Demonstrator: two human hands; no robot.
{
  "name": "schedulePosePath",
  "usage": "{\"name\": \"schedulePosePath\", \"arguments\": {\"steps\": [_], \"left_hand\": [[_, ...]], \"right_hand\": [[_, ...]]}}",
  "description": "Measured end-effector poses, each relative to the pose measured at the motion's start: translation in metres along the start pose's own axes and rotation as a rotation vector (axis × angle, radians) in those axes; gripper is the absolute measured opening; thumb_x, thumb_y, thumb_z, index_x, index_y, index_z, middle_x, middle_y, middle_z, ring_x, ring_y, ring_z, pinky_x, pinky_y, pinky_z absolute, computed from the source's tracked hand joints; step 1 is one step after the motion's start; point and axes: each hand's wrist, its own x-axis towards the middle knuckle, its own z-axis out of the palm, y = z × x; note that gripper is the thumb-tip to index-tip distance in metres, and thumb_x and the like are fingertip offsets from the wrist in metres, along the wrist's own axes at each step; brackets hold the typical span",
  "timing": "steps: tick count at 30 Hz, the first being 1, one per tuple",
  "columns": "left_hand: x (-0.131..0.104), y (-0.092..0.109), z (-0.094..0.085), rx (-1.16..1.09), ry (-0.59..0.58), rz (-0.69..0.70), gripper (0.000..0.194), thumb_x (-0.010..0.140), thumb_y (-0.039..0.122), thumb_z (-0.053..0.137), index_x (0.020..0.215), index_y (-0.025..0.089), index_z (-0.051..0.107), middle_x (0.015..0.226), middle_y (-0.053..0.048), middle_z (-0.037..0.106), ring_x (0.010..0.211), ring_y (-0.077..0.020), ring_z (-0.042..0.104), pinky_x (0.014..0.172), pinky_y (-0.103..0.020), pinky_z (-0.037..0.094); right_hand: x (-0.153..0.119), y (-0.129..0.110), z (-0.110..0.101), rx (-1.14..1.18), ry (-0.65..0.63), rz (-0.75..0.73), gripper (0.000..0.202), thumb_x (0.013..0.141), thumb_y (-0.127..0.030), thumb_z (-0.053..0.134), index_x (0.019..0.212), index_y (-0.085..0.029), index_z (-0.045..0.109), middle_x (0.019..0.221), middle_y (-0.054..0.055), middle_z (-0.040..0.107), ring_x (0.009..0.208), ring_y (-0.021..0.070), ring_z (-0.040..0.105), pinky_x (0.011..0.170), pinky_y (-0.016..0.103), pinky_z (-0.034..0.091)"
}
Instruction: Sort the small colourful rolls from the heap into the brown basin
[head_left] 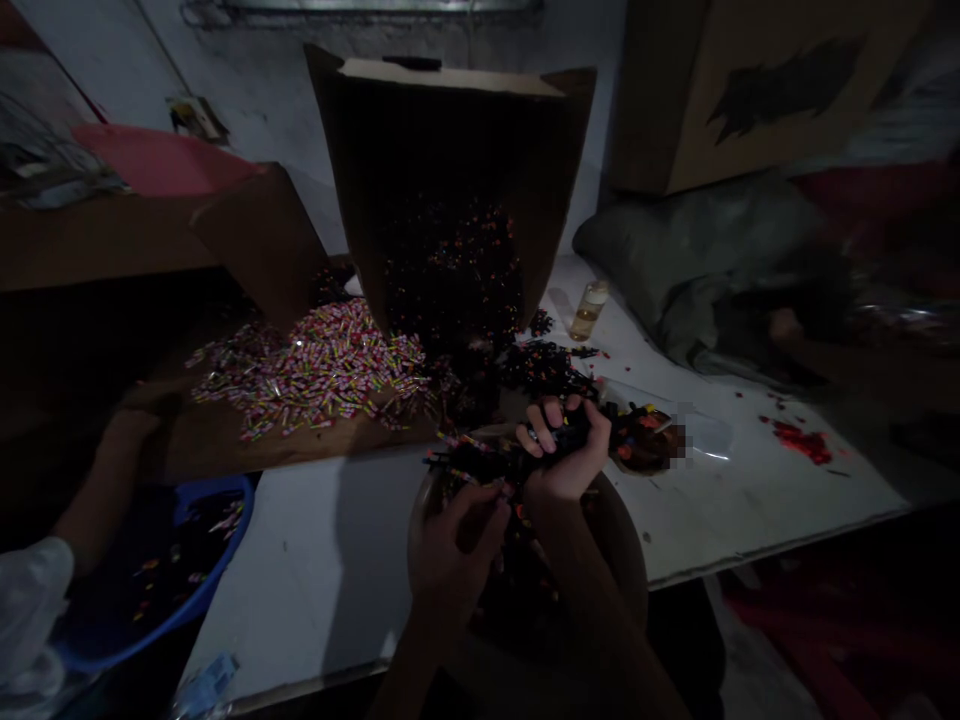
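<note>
My right hand (574,455) is closed around a bunch of thin black stick-like pieces (487,460) above a round basin (637,545). Just left of it, my left hand (459,545) pinches a small pinkish patterned piece (505,490) between thumb and fingertips. Dark pieces with orange and red bits lie inside the basin; dim light hides their exact kind. Behind my hands, more black pieces (544,368) are heaped on the white table (300,570). A pile of small pink-and-yellow patterned pieces (322,370) spreads over brown board to the left.
A tipped cardboard box (559,190) holds many dark pieces at the back. A small bottle of yellowish liquid (589,312) stands right of it. Red bits (802,442) lie farther right. At left, another person's arm (105,480) is above a blue basin (240,520).
</note>
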Motion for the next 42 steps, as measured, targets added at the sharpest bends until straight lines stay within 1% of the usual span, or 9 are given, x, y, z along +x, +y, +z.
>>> {"name": "schedulePosePath", "arguments": {"steps": [5,9,12,15,17,21,27,33,42], "left_hand": [[0.008,0.002,-0.012,0.172,0.171,0.122,0.030,0.088,0.047,0.067,0.102,0.023,0.078,0.086,-0.005,0.077,0.076,-0.0184,0.069,0.068,-0.024,0.051],[0.012,0.000,-0.020,0.196,0.377,0.114,0.038,0.088,0.054,0.065,0.107,0.023,0.077,0.085,-0.005,0.078,0.075,-0.0199,0.070,0.067,-0.024,0.050],[0.014,-0.003,-0.031,0.298,0.282,0.071,0.037,0.087,0.056,0.064,0.101,0.025,0.078,0.074,-0.004,0.075,0.067,-0.0210,0.068,0.060,-0.025,0.046],[0.016,-0.005,-0.042,0.513,0.076,0.007,0.027,0.081,0.052,0.070,0.081,0.027,0.079,0.062,-0.004,0.070,0.053,-0.0206,0.061,0.052,-0.026,0.035],[0.019,-0.005,-0.045,0.549,0.081,-0.006,0.028,0.082,0.052,0.067,0.074,0.027,0.077,0.063,-0.005,0.070,0.052,-0.0200,0.058,0.053,-0.027,0.033],[0.026,-0.003,-0.034,0.217,0.141,-0.034,0.050,0.084,0.068,0.056,0.064,0.023,0.064,0.058,-0.002,0.059,0.057,-0.0180,0.052,0.055,-0.025,0.036],[0.033,-0.003,-0.012,-0.008,-0.120,-0.192,0.048,0.075,0.063,0.072,0.060,0.018,0.062,0.055,0.003,0.050,0.053,-0.0111,0.042,0.050,-0.022,0.031],[0.030,0.009,-0.011,-0.124,0.141,-0.053,0.030,0.077,0.047,0.079,0.078,0.018,0.073,0.066,0.002,0.060,0.062,-0.0103,0.048,0.057,-0.019,0.037],[0.013,0.008,0.009,-0.190,0.156,-0.040,0.029,0.080,0.043,0.078,0.097,0.021,0.071,0.076,0.003,0.064,0.062,-0.0084,0.054,0.054,-0.016,0.042]], "right_hand": [[0.007,0.005,0.002,-0.049,0.053,0.199,0.016,0.072,-0.033,0.067,0.078,-0.023,0.057,0.085,-0.001,0.069,0.070,0.0150,0.066,0.048,0.022,0.049],[0.016,0.004,-0.002,-0.087,0.141,0.253,0.009,0.072,-0.030,0.064,0.077,-0.023,0.060,0.107,0.004,0.076,0.098,0.0216,0.071,0.071,0.033,0.059],[0.024,0.000,-0.010,-0.157,0.193,0.152,0.010,0.072,-0.031,0.064,0.077,-0.022,0.063,0.097,0.004,0.077,0.090,0.0189,0.071,0.075,0.031,0.059],[0.028,-0.005,-0.015,-0.218,0.124,0.038,0.014,0.071,-0.032,0.066,0.078,-0.020,0.065,0.075,0.000,0.070,0.070,0.0143,0.066,0.067,0.026,0.057],[0.027,-0.007,-0.014,-0.234,0.050,0.067,0.016,0.071,-0.034,0.065,0.080,-0.020,0.065,0.067,-0.003,0.064,0.061,0.0133,0.061,0.061,0.026,0.056],[0.020,-0.004,-0.007,-0.218,0.003,0.207,0.017,0.072,-0.034,0.063,0.081,-0.020,0.063,0.059,-0.004,0.054,0.049,0.0105,0.050,0.049,0.022,0.048],[0.010,0.010,0.001,-0.202,-0.006,0.311,0.015,0.072,-0.035,0.062,0.075,-0.021,0.057,0.058,-0.005,0.048,0.049,0.0098,0.044,0.044,0.019,0.040],[0.006,0.014,0.002,-0.174,0.029,0.294,0.014,0.071,-0.034,0.062,0.072,-0.022,0.055,0.057,-0.006,0.044,0.047,0.0096,0.039,0.039,0.019,0.036],[-0.004,0.012,0.012,-0.098,-0.025,0.269,0.013,0.072,-0.028,0.061,0.066,-0.022,0.052,0.050,-0.008,0.032,0.046,0.0098,0.027,0.035,0.018,0.022]]}}
